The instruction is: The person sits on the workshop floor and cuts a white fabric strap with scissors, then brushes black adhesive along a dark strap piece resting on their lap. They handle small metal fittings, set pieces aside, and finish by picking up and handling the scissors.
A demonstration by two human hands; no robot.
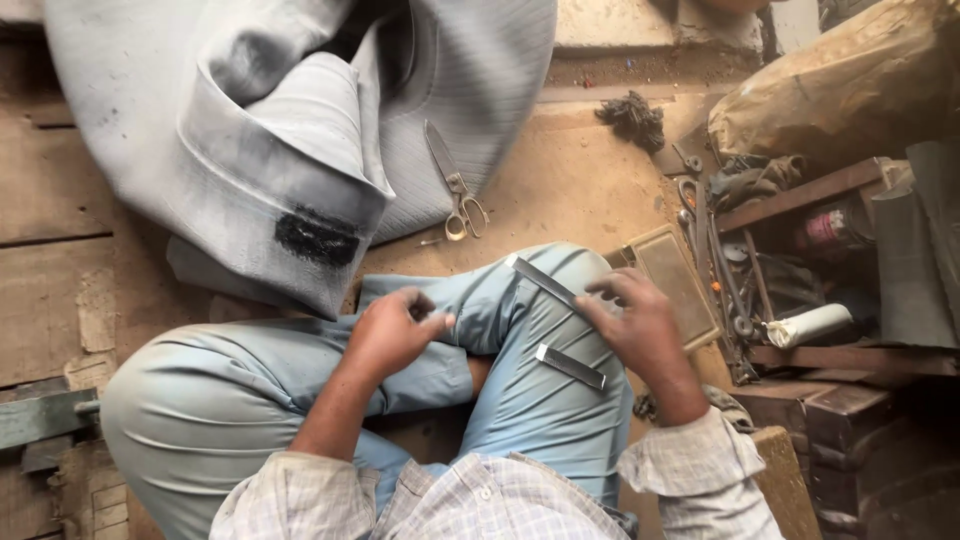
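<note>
**Two metal strips over a knee**

I see the right hand (640, 325) pinching a flat metal strip (545, 281) by its end, angled toward 10 o'clock. A second strip (570, 366) lies on the trouser leg at its 7 o'clock. The left hand (392, 330) pinches something too small to tell. Scissors (455, 185) rest at 12 o'clock beside grey rubber sheeting (290, 120).

At frame centre, the left hand (392, 332) rested loosely curled on a knee. Centre right, the right hand (640, 325) pinched 1 dark strip (545, 281); another strip (570, 366) lay on the trousers (530, 400). Scissors (455, 185) lay above, beside grey rubber (300, 130).
</note>
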